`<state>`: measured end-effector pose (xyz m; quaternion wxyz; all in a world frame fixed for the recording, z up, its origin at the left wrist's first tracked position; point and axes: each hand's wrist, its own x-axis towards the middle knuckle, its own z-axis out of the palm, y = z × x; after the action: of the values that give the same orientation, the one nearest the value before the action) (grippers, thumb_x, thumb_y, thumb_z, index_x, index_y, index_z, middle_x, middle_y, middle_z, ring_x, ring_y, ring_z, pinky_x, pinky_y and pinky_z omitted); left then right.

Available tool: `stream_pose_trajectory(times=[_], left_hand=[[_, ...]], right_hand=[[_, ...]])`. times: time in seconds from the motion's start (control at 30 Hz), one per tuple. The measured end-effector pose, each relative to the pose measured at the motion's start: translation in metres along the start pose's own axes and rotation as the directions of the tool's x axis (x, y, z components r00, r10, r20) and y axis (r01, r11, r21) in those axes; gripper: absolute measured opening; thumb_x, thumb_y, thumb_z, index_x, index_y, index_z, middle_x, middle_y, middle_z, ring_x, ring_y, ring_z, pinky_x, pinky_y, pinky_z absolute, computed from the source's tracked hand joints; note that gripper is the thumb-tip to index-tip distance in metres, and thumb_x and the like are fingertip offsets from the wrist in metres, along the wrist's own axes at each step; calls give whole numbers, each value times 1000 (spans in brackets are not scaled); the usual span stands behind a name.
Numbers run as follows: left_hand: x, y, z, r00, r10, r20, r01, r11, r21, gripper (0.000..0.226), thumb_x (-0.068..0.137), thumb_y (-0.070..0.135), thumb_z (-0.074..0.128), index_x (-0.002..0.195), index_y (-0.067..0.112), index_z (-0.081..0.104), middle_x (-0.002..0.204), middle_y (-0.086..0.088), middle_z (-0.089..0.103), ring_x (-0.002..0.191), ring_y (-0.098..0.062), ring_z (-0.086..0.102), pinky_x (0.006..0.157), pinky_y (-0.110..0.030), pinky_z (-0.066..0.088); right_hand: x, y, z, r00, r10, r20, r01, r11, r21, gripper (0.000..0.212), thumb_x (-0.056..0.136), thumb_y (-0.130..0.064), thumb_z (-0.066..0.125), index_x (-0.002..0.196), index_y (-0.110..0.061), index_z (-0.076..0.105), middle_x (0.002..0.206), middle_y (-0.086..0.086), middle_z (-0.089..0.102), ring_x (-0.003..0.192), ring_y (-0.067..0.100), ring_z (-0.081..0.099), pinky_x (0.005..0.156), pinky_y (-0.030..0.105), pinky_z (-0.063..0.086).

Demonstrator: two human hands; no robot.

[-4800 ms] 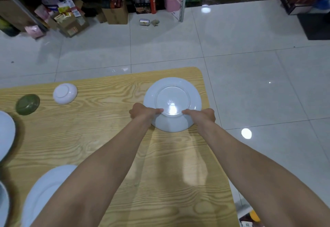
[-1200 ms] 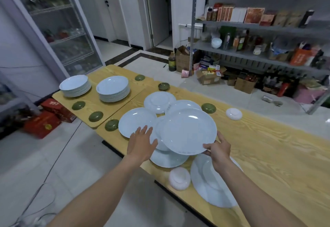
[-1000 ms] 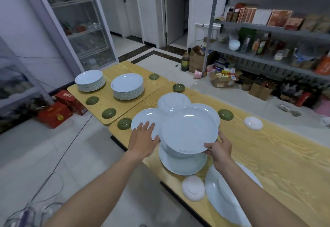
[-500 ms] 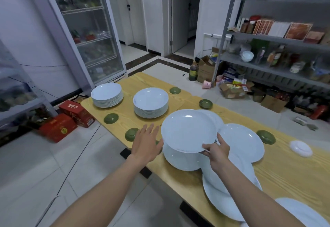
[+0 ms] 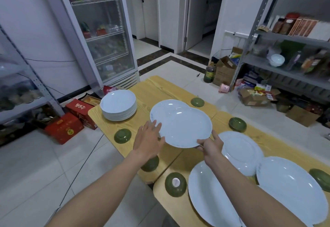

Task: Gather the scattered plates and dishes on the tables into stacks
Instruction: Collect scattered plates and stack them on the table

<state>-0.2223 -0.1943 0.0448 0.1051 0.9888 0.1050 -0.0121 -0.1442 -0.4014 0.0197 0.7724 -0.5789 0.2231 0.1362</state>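
Since 0.5 s ago carried nearer plate stack (image 5: 118, 105); plate (image 5: 184, 129) pinched in right grip (image 5: 210, 145), left grip (image 5: 149, 138) spread alongside.

White plates (image 5: 185, 128), green bowls (image 5: 122, 135)

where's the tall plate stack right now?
Head view, left of centre: the plate stack sits on the far table, near its left corner, by the fridge.

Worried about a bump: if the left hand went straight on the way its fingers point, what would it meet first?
Probably the rim of the held plate: the left hand has its open fingers pointing at its near-left edge, though depth is unclear.
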Motion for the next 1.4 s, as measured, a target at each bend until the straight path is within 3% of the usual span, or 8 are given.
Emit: stream_pose_trajectory(times=[0.1, 0.23, 0.33, 0.5, 0.67, 0.93, 1.23, 1.4], left_hand=[[32, -13, 0, 1000, -26, 12, 26, 1000, 14, 62, 102, 49, 34, 157, 24, 20, 165, 0, 16, 152, -24, 10, 122, -41, 14], [60, -25, 3, 999, 7, 50, -8, 999, 38, 61, 103, 49, 32, 157, 24, 18, 165, 0, 13, 152, -24, 9, 123, -42, 14], [81, -34, 4, 997, 23, 73, -25, 999, 29, 61, 103, 49, 32, 157, 23, 18, 165, -1, 13, 152, -25, 9, 123, -43, 14], [110, -45, 9, 991, 88, 98, -89, 996, 7, 61, 102, 47, 33, 157, 23, 19, 165, 0, 13, 152, -24, 8, 122, -42, 14], [135, -56, 10, 984, 149, 98, -152, 988, 22, 62, 102, 47, 35, 157, 22, 20, 165, -1, 15, 152, -24, 11, 121, -41, 16], [159, -69, 18, 968, 214, 133, -221, 975, 38, 62, 102, 48, 34, 157, 22, 18, 165, 0, 13, 152, -24, 9, 121, -41, 15], [171, -69, 28, 945, 280, 167, -290, 956, 40, 63, 101, 48, 34, 157, 22, 19, 165, -1, 14, 152, -25, 9, 122, -42, 14], [171, -44, 30, 921, 348, 177, -355, 935, 5, 62, 102, 46, 35, 157, 22, 19, 165, 0, 13, 152, -24, 6, 122, -40, 10]], right_hand=[[21, -2, 28, 1000, 9, 7, -9, 1000, -11, 90, 76, 25, 57, 151, -19, 37, 125, 5, 57, 98, 32, 65, 79, 47, 60], [40, -1, 55, 999, 39, -30, -40, 999, -28, 88, 76, 25, 55, 150, -20, 38, 120, 7, 59, 82, 26, 62, 47, 28, 53], [53, 2, 72, 998, 34, -48, -36, 999, -40, 87, 77, 24, 55, 151, -20, 37, 106, 5, 59, 85, 29, 63, 41, 23, 49], [72, 5, 91, 996, 9, -93, -19, 995, -99, 72, 81, 20, 57, 144, -13, 47, 107, 7, 62, 103, 35, 66, 57, 32, 61], [89, 16, 98, 978, -65, -198, 2, 953, -304, 49, 82, 7, 63, 127, -13, 65, 109, 7, 70, 95, 26, 67, 79, 41, 60], [99, 23, 107, 934, -74, -351, -76, 916, -395, 18, 76, 6, 60, 85, 0, 74, 76, 4, 65, 70, 17, 55, 63, 27, 44], [100, 26, 109, 927, -82, -367, -77, 915, -397, 10, 77, 3, 66, 82, -4, 72, 71, -1, 61, 72, 14, 54, 67, 27, 46], [90, 22, 95, 943, -144, -301, -20, 876, -482, 39, 87, -14, 71, 125, -9, 66, 115, 3, 67, 107, 20, 61, 101, 37, 49]])
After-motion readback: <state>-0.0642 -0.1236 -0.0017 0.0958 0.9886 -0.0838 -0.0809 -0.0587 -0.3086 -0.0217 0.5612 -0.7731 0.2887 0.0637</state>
